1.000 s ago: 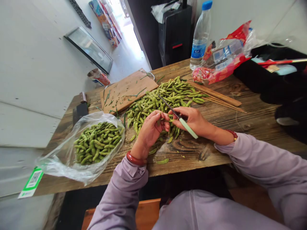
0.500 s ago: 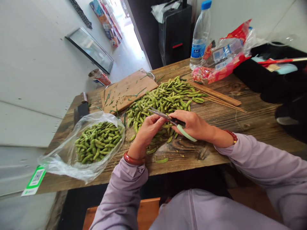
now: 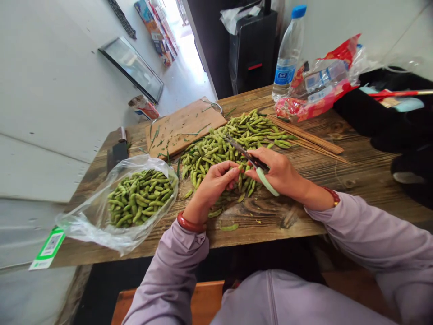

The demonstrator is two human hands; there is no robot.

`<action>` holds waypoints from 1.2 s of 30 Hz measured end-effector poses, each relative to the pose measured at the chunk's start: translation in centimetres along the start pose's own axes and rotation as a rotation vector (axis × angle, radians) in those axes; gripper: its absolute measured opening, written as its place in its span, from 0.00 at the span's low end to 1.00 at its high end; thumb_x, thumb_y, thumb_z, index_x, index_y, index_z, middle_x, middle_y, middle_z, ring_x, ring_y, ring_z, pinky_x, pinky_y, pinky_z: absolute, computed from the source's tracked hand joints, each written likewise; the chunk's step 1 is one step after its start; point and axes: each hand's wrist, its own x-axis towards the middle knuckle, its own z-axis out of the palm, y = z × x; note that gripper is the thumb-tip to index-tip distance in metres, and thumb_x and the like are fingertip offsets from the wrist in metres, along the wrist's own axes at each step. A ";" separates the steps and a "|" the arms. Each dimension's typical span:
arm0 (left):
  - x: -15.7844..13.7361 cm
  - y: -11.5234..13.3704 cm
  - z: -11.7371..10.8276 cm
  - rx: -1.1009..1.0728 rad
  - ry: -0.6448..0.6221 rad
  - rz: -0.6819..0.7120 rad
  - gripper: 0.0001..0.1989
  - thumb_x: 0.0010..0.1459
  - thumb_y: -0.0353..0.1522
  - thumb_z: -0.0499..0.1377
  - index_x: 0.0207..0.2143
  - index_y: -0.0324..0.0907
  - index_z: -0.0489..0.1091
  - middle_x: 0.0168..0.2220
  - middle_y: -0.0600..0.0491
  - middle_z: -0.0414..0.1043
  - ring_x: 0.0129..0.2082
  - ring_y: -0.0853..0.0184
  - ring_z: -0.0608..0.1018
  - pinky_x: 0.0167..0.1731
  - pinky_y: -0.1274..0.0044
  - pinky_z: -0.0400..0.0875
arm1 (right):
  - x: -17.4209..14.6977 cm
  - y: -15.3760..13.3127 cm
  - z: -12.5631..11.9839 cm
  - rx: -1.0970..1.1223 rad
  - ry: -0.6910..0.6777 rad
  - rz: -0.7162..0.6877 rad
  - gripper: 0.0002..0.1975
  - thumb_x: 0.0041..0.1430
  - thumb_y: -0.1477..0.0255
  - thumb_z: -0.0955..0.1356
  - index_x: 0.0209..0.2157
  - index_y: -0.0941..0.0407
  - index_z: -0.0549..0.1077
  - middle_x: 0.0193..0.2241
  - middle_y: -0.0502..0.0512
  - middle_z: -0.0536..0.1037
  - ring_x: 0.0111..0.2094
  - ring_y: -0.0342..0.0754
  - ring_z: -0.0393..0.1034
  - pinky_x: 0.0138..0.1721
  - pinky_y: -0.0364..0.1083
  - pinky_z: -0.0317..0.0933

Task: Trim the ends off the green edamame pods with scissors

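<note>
My right hand point(image 3: 282, 171) is closed around a pair of scissors point(image 3: 241, 149) with dark blades and a pale green handle loop, the blades pointing away to the upper left. Beside it, my left hand point(image 3: 216, 180) is pinched shut on a green edamame pod point(image 3: 240, 168), mostly covered by the fingertips. Both hands are over the near side of a loose heap of edamame pods point(image 3: 219, 142) on the wooden table point(image 3: 304, 221). To the left, a clear plastic bag point(image 3: 98, 232) lies open with many more pods point(image 3: 138, 198) inside. One pod point(image 3: 230, 227) lies alone near the table edge.
A cutting board point(image 3: 186, 124) with green scraps lies behind the heap, and a cleaver point(image 3: 117, 151) is left of it. Wooden skewers point(image 3: 311, 137) lie on the right. Farther back are a water bottle point(image 3: 287, 58) and red plastic packaging point(image 3: 324, 99).
The scissors have moved slightly right and away from my left fingertips. My hands are a little farther apart, and the view has shifted slightly.
</note>
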 end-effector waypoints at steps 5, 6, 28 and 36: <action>0.3 0.0 -0.3 -0.135 0.101 0.078 0.18 0.52 0.44 0.69 0.33 0.39 0.73 0.26 0.56 0.70 0.21 0.76 0.67 0.22 0.83 0.60 | 0.1 0.0 -0.4 -0.033 -0.088 0.026 0.21 0.58 0.68 0.74 0.52 0.56 0.71 0.40 0.57 0.77 0.34 0.50 0.72 0.37 0.50 0.69; 0.3 -0.1 -0.4 -0.138 0.112 0.102 0.18 0.52 0.44 0.69 0.33 0.39 0.73 0.27 0.56 0.69 0.22 0.76 0.68 0.22 0.82 0.61 | 0.1 -0.1 -0.4 -0.038 -0.117 0.023 0.21 0.58 0.68 0.74 0.52 0.56 0.71 0.40 0.58 0.77 0.34 0.50 0.72 0.37 0.50 0.69; 0.0 0.4 -0.6 0.327 0.244 0.324 0.07 0.55 0.34 0.65 0.30 0.39 0.79 0.30 0.53 0.76 0.32 0.69 0.73 0.35 0.78 0.67 | -0.2 0.4 -0.1 -0.139 -0.258 -0.018 0.19 0.58 0.67 0.74 0.50 0.59 0.73 0.40 0.60 0.77 0.37 0.53 0.73 0.38 0.49 0.68; 0.1 0.3 -0.6 0.275 0.279 0.228 0.08 0.54 0.35 0.66 0.31 0.38 0.80 0.27 0.55 0.73 0.26 0.73 0.67 0.28 0.79 0.59 | -0.1 0.1 -0.3 -0.199 -0.320 0.031 0.17 0.60 0.68 0.73 0.50 0.56 0.74 0.41 0.59 0.77 0.39 0.53 0.74 0.38 0.48 0.66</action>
